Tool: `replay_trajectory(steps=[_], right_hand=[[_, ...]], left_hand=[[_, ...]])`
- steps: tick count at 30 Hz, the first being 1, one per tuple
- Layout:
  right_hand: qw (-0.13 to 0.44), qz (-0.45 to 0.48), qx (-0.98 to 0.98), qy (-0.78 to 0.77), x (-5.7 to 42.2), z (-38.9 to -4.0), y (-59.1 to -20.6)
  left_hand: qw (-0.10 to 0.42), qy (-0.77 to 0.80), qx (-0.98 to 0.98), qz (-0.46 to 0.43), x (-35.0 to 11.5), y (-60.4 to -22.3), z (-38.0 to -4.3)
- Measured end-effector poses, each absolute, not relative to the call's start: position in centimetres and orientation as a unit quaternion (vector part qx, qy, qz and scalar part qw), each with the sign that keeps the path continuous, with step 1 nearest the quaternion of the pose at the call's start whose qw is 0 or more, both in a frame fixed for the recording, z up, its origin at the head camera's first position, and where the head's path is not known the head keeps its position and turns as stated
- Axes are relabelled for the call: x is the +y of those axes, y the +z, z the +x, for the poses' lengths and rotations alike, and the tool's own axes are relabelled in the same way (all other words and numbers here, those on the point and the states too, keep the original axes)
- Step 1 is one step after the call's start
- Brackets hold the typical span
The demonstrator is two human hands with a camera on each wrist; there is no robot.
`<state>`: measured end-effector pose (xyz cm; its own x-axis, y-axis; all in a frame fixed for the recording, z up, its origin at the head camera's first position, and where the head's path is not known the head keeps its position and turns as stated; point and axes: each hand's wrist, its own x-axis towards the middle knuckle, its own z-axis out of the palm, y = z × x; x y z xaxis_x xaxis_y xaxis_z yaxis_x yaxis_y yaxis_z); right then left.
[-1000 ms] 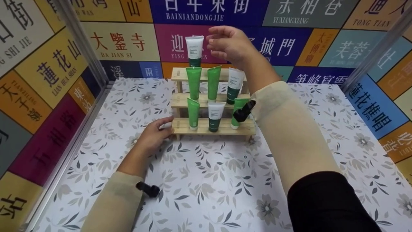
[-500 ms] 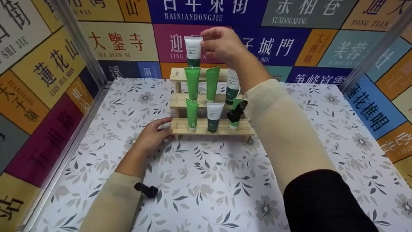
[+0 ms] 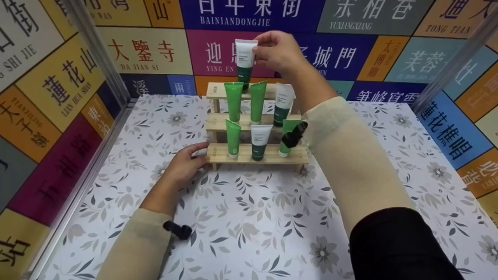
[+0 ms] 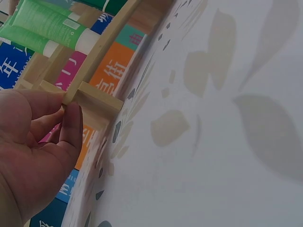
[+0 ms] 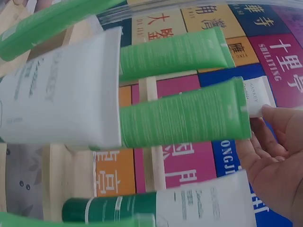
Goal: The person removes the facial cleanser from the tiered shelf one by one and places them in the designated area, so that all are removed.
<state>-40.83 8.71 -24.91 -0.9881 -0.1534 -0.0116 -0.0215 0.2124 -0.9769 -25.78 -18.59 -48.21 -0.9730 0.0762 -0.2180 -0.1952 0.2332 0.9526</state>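
In the head view my right hand [image 3: 282, 52] pinches the upper edge of a white and dark-green squeeze tube [image 3: 245, 62] at the top step of a three-step wooden rack [image 3: 272, 156]. Whether its cap touches that step, I cannot tell. My left hand [image 3: 184, 163] holds the left end of the lowest step; the left wrist view shows thumb and fingers pinching the rack's corner [image 4: 71, 92]. On the middle step stand two green tubes [image 3: 233, 101] and a white and dark-green one [image 3: 283, 103]. The lowest step carries a green tube [image 3: 233, 138], a white and dark-green tube [image 3: 259, 140] and another green tube [image 3: 285, 149], partly hidden.
The rack stands on a table [image 3: 249, 217] with a leaf-and-flower cover. Behind it rises a wall of coloured sign panels [image 3: 151, 50], with more panels at both sides. A black wrist camera mount [image 3: 294, 134] sits close in front of the lower right tube.
My right hand was apart from the upper tube, then reached left to it. Now it pinches the tube, which has shifted right along the top step. My left hand has stayed at the rack.
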Motion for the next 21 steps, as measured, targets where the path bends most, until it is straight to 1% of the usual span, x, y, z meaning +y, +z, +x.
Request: replay_trajectory(steps=[7,15,21], right_hand=[[0.042,-0.048,0.722,-0.689,13.4,-40.6,-25.9],[0.002,-0.025,0.704,-0.710,18.8,-39.4,-26.8],[-0.009,-0.013,0.690,-0.723,22.0,-38.4,-27.2]], left_hand=[[0.120,0.626,0.769,-0.045,-18.2,-48.3,-25.8],[0.120,0.613,0.780,-0.047,-18.2,-48.1,-25.9],[0.119,0.618,0.776,-0.050,-18.4,-48.1,-25.9]])
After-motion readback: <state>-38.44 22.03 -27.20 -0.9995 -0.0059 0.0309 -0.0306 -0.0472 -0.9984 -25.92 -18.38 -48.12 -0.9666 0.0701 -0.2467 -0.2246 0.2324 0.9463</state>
